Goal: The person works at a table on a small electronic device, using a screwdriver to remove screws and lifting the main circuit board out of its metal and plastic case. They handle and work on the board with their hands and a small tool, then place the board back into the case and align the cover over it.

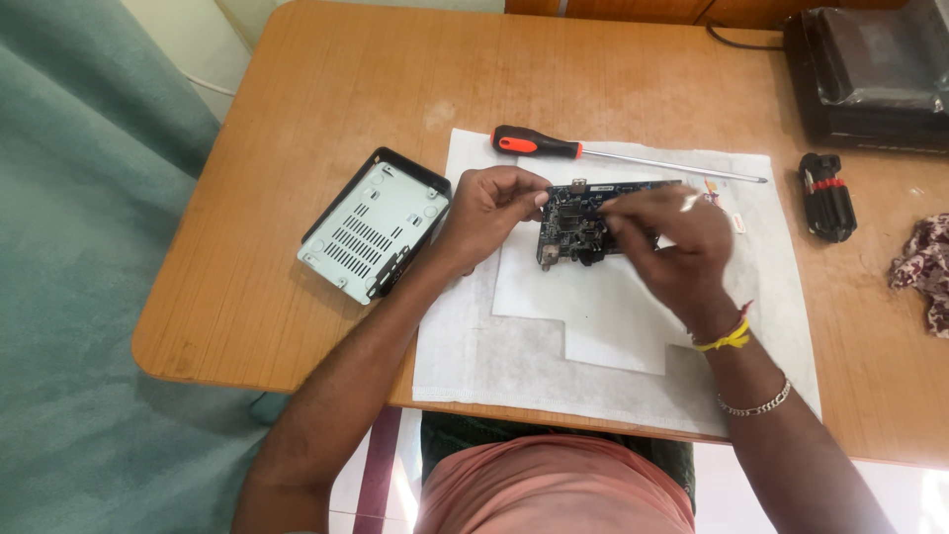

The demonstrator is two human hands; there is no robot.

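A dark circuit board (pixel 578 222) lies on a white cloth (pixel 603 336) in the middle of the wooden table (pixel 326 89). My left hand (pixel 489 206) grips the board's left edge with its fingertips. My right hand (pixel 672 242) rests over the board's right half with its fingers bent down onto it; whether it pinches a small part is hidden. A long screwdriver (pixel 554 147) with a black and orange handle lies on the cloth just beyond both hands.
A pale metal case shell (pixel 376 225) with vent slots lies left of my left hand. A coiled black cable (pixel 825 196) sits to the right, a black box (pixel 870 74) at the far right corner, and patterned cloth (pixel 924 267) at the right edge.
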